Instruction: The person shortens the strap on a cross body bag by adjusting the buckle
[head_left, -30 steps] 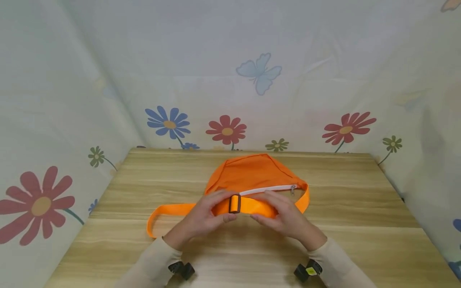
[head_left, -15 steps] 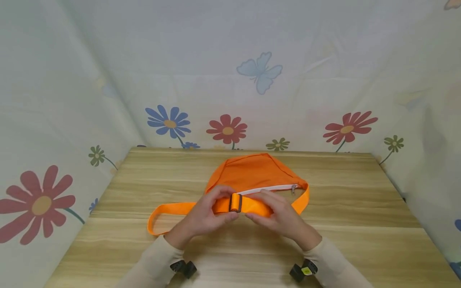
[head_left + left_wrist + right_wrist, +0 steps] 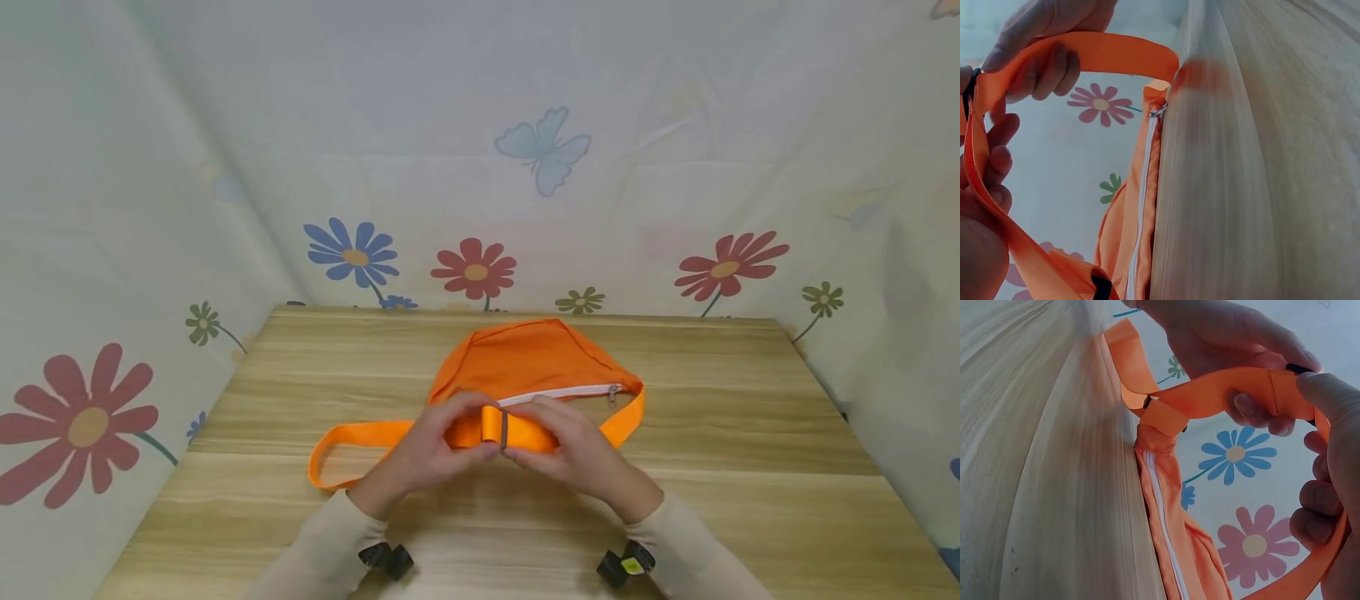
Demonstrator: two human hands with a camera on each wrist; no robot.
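An orange waist bag (image 3: 532, 358) lies on the table with its white zipper (image 3: 558, 394) toward me. Its orange strap (image 3: 528, 432) is lifted in front of it, and a dark slider buckle (image 3: 503, 427) on the strap stands edge-on between my hands. From the left, my left hand (image 3: 431, 446) pinches the strap beside the buckle between thumb and fingers. My right hand (image 3: 581, 446) grips the strap on the buckle's other side, its thumb near the left thumb. In the right wrist view, the right thumb (image 3: 1329, 394) lies at the buckle's edge.
A strap loop (image 3: 322, 458) lies on the wooden table (image 3: 750, 500) left of my left hand. Another dark buckle (image 3: 1101, 286) shows on the strap near the bag in the left wrist view. A flower-printed curtain (image 3: 637, 192) encloses the table's back and sides.
My right hand has moved left along the strap, closer to my left hand. The buckle has turned from facing me to edge-on and shifted slightly right. The bag stays put.
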